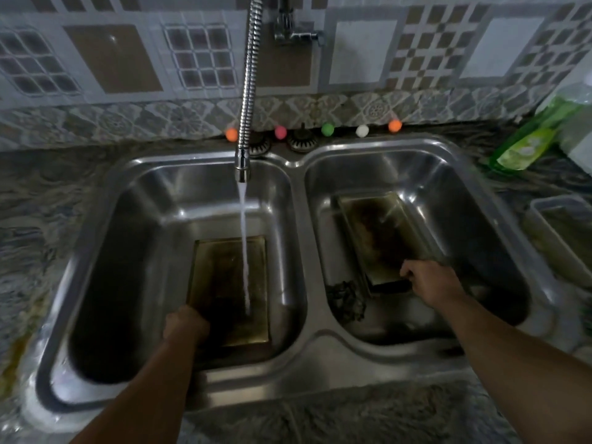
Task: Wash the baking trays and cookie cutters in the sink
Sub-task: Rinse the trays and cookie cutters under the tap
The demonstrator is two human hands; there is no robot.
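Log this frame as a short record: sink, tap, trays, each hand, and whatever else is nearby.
sink: double steel sink
tap: flexible tap running into the left basin
left tray: tray under the stream
right tray: tray tilted in the right basin
left hand: left hand grips the left tray's near edge
right hand: right hand holds the right tray's near end
scrubber: dark scrubber in the right basin
counter: green soap bottle, plastic tub

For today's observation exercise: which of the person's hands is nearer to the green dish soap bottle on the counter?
The right hand. It grips a tray's near edge in the right basin, below and left of the green dish soap bottle. The left hand is in the left basin, farther away.
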